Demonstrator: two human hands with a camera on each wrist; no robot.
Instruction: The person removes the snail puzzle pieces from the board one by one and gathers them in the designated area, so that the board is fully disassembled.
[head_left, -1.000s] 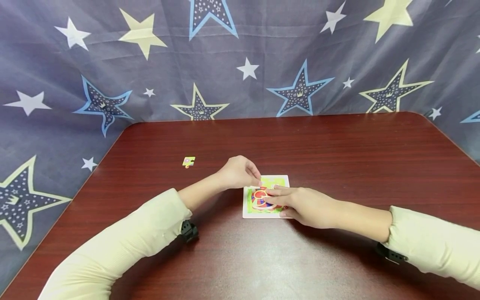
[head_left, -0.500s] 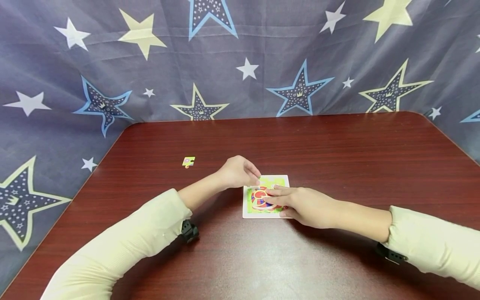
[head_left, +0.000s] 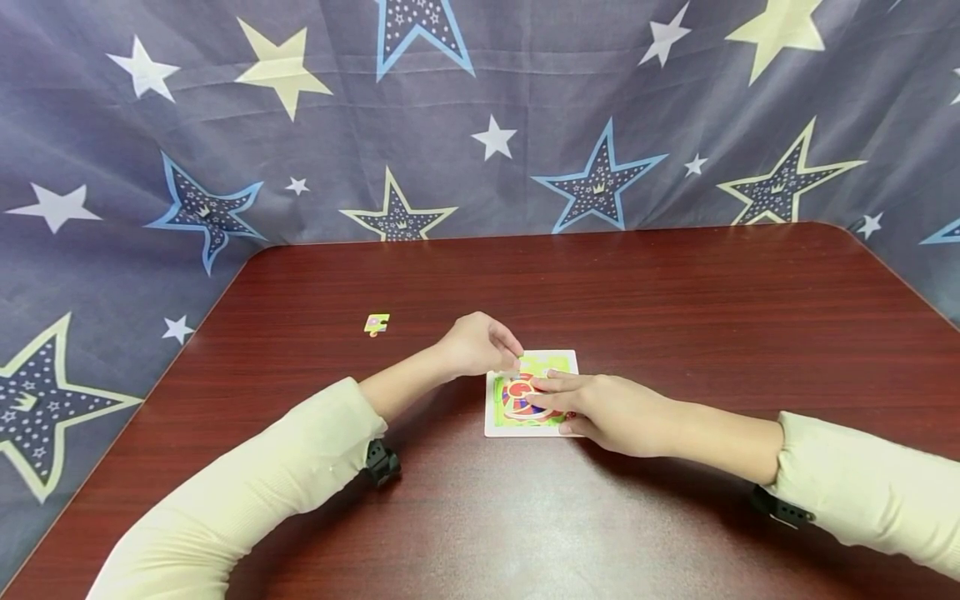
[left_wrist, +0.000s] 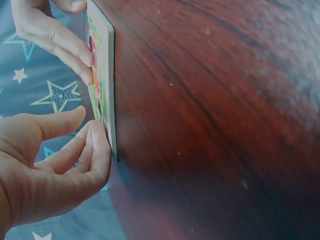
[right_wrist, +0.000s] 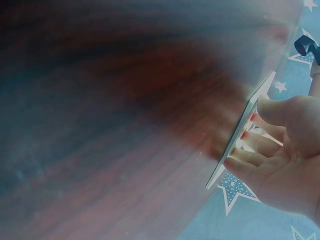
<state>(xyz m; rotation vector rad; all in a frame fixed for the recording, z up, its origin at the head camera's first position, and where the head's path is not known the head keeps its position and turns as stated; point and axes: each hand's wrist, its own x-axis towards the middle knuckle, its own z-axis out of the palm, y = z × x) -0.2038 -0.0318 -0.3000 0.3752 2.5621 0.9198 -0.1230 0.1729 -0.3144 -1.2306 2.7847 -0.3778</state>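
Note:
A small square jigsaw puzzle board (head_left: 513, 429) with a white border lies flat on the table, its picture mostly lime green with a red and purple figure in the middle. My left hand (head_left: 480, 344) reaches over its upper left corner. In the left wrist view the fingertips (left_wrist: 100, 127) press at the picture's edge while the thumb stands apart from them. From the right, my right hand (head_left: 622, 411) rests spread fingers on the picture, its thumb at the near right border. Part of the picture is hidden beneath both hands.
A loose jigsaw piece (head_left: 377, 323), green and pink, lies on the dark red wooden table (head_left: 675, 292) to the left of the board. A grey star-printed cloth (head_left: 450, 167) hangs behind and at the sides of the table.
The left hand shifts very slightly at the board's upper left corner. The right hand, the board and the loose piece stay in place.

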